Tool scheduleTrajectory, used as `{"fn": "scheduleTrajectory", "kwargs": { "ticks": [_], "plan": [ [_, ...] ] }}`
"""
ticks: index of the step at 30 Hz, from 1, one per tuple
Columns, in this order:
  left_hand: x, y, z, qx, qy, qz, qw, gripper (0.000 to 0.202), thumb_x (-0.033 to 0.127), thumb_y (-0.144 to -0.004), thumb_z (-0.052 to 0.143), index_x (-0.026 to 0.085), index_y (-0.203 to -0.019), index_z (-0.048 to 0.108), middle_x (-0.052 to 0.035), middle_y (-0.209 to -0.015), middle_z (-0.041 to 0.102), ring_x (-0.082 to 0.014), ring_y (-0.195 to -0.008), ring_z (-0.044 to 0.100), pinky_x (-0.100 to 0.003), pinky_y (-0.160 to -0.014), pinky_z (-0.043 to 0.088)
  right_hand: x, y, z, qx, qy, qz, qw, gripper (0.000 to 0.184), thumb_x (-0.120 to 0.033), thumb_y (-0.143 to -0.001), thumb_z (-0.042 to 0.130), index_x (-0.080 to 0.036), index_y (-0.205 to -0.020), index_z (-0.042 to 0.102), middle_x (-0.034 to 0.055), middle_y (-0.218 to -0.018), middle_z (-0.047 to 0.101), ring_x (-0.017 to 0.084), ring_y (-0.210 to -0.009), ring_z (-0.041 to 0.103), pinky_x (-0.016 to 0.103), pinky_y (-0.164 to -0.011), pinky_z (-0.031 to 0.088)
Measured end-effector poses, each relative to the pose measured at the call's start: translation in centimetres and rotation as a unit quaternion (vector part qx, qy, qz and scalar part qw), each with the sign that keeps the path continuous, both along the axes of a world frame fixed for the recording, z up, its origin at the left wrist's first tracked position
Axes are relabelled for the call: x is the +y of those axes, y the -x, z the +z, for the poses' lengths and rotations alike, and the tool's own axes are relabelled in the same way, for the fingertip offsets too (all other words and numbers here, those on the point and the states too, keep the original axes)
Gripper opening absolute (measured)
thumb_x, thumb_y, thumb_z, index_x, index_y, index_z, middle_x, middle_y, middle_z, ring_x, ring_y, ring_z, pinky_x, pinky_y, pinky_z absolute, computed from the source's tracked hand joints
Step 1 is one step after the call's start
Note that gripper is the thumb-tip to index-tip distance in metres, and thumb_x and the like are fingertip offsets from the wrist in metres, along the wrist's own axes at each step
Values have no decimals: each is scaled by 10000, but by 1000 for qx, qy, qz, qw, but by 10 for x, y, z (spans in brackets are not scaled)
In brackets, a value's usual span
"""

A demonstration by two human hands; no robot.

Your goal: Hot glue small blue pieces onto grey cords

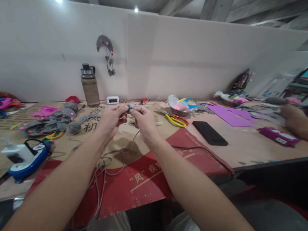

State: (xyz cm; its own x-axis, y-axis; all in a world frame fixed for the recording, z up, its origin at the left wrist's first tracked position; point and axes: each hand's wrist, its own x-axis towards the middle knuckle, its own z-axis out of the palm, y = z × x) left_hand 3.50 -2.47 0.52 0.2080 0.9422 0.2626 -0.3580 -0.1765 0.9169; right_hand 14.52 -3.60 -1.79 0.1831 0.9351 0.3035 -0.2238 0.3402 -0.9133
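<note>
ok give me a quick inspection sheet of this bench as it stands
surface: table covered in brown and red cardboard
job's things: small grey piece held up above the table
clutter: grey felt bits, yellow scissors, black phone, purple sheet, bottle, purple box
grippers: left hand and right hand both pinch the small grey piece
cables: grey cord looped under the forearms; black cord beside the right forearm; white plug block at left
surroundings: white wall panel with a grey moon ornament; another person's hand at right
</note>
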Motion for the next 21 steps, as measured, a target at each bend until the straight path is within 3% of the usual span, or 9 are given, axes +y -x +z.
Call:
{"fn": "scheduleTrajectory", "kwargs": {
  "ticks": [5, 11, 16, 21],
  "plan": [
    [-1, -2, 0, -28, 6, -67, 997, 128, 204, -672, 666, 116, -762, 640, -10, -708, 586, -45, -516, 454, -191, -508, 387, -2, -3, 3, 82, 22, 38, 996, 171, -304, -658, 624, -188, -705, 507, -97, -502, 362, 34, -406, 234, 185, -376, 168],
    [-1, -2, -2, -42, 12, -39, 998, 133, 156, -632, 690, 117, -747, 635, 10, -651, 553, -40, -504, 440, -185, -499, 376, -3, -1, 4, 90, 18, 68, 993, 200, -317, -636, 641, -188, -710, 508, -109, -490, 298, 31, -404, 206, 181, -371, 155],
    [-4, -1, 2, -23, -12, -3, 1000, 62, 135, -635, 663, 121, -682, 625, 31, -550, 490, -45, -482, 424, -187, -503, 377, -3, 0, 3, 57, 11, 51, 997, 190, -323, -656, 626, -192, -735, 514, -102, -517, 330, 31, -404, 228, 184, -371, 183],
    [-5, 2, 5, 11, -28, 3, 1000, 130, 182, -637, 672, 119, -749, 657, 6, -599, 546, -56, -486, 452, -198, -483, 369, 0, -2, 1, 27, -25, 21, 999, 164, -312, -677, 609, -194, -720, 503, -93, -534, 346, 39, -413, 245, 193, -374, 184]
  ]
}}
